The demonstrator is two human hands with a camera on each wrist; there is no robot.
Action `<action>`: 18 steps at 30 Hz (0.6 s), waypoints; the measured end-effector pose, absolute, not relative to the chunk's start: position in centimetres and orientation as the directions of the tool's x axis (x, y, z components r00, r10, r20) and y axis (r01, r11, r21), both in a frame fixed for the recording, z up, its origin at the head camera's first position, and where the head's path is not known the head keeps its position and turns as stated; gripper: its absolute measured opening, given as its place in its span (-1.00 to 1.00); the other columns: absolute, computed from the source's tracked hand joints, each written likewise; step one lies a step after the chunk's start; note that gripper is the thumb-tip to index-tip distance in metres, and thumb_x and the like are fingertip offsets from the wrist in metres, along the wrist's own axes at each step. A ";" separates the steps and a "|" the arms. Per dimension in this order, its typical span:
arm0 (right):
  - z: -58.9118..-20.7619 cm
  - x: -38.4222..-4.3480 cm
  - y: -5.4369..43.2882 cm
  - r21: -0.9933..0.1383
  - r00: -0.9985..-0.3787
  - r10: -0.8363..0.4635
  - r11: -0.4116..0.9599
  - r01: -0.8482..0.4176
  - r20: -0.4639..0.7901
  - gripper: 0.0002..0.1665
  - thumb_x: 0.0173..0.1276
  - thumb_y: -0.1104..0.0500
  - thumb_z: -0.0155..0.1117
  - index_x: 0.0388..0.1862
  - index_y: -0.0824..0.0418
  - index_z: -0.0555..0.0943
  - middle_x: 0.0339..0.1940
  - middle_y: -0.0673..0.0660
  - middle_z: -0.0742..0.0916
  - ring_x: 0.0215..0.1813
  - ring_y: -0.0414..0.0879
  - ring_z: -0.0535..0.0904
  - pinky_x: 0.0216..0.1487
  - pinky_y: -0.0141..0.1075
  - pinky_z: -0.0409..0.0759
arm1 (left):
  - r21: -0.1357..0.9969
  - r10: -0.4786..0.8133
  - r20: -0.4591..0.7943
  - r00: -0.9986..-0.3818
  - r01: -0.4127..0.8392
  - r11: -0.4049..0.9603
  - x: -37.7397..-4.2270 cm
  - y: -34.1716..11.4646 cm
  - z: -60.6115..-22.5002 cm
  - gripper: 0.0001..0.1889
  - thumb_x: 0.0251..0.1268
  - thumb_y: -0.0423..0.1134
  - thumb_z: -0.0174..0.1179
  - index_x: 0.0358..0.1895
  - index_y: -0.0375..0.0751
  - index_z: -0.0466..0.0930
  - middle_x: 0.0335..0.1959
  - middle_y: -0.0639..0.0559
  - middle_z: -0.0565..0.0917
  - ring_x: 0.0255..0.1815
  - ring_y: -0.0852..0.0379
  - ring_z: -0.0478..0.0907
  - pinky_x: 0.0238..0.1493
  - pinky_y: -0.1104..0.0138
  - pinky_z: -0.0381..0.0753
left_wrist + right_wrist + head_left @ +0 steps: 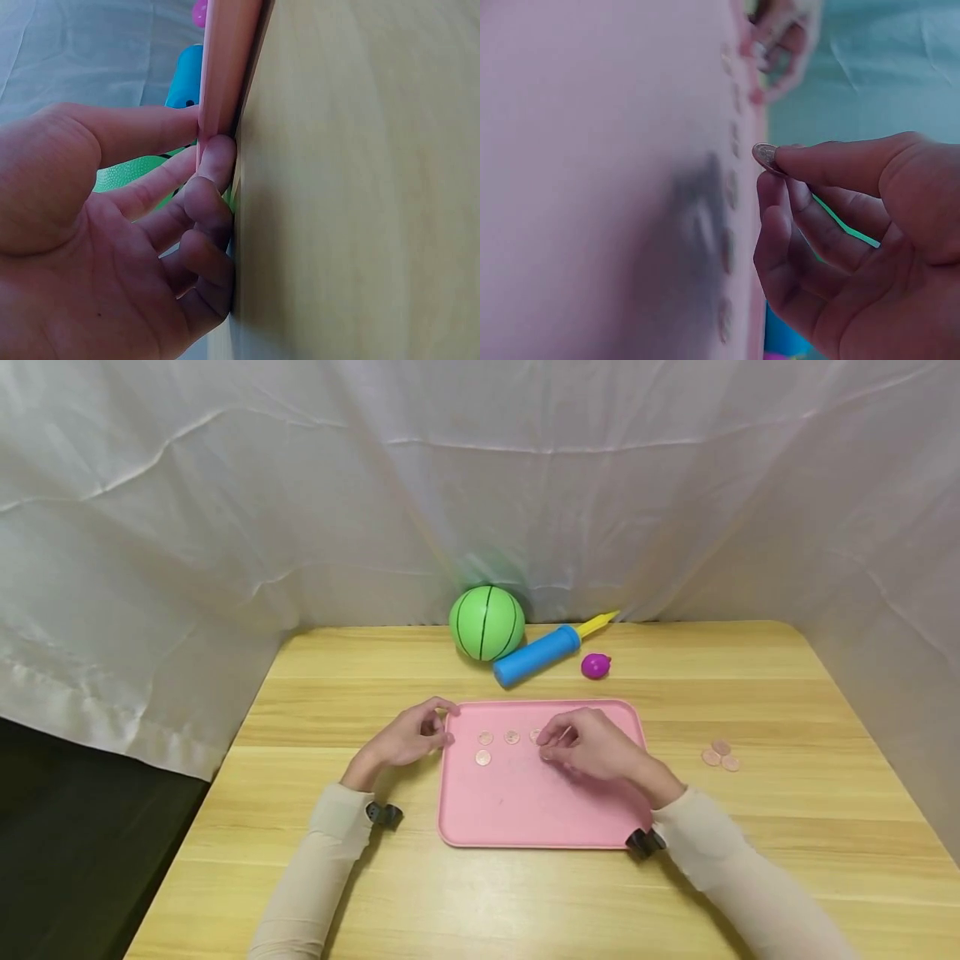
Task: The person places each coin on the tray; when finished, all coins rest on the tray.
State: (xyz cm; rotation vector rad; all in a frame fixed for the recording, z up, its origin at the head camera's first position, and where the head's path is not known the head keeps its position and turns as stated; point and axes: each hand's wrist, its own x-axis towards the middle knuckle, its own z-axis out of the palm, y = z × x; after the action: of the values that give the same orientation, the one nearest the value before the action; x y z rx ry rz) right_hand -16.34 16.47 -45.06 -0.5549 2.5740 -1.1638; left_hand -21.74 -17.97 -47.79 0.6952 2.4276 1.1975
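Observation:
A pink tray point(517, 818) lies on the wooden table. My left hand point(408, 735) is at its left edge; the left wrist view shows the thumb point(150, 133) and index finger pinching the tray's rim point(225, 67). Over the tray, my right hand point(596, 745) pinches a coin point(766, 156) between thumb and fingertips, held just off the surface. Several coins sit in a row near the tray's far side, including one at the left point(485, 737) and another beside it point(512, 737). A single coin point(483, 757) lies below the row's left end. My right hand hides part of the row.
Three coins point(711, 757) lie together on the table, right of the tray. Beyond the tray are a green ball point(487, 623), a blue hand pump point(537, 657) with a yellow nozzle, and a small purple balloon-like object point(596, 666). A pale curtain point(375, 527) hangs behind the table.

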 end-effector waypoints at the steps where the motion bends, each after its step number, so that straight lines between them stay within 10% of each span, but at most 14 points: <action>1: -45.2 -16.3 16.0 -0.752 -0.887 -0.456 0.611 -0.248 -0.078 -0.86 0.45 0.26 0.53 -0.06 0.23 0.83 -0.24 0.04 0.85 -0.23 -0.13 0.71 -0.11 -0.31 0.70 | 0.808 0.564 -0.088 -0.821 0.272 0.523 -21.7 -18.0 -47.8 -0.55 0.51 -0.43 0.30 0.39 -0.31 0.52 -0.27 -0.08 0.61 -0.29 0.12 0.46 -0.21 0.37 0.48; 18: -46.2 -17.1 11.5 -0.703 -0.850 -0.525 0.620 -0.347 -0.043 -0.92 0.44 0.32 0.51 -0.16 0.16 0.81 -0.30 0.00 0.82 -0.21 -0.22 0.67 -0.04 -0.32 0.65 | 0.810 0.568 -0.088 -0.818 0.273 0.519 -21.7 -18.1 -47.8 -0.54 0.52 -0.42 0.30 0.41 -0.32 0.52 -0.25 -0.10 0.62 -0.28 0.11 0.47 -0.21 0.38 0.49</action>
State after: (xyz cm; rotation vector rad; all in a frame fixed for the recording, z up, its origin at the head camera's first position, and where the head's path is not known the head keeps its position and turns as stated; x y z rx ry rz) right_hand -17.09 11.49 -46.19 -0.7132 2.6009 -1.0519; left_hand -21.73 -18.07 -47.84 0.6977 2.4212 1.2031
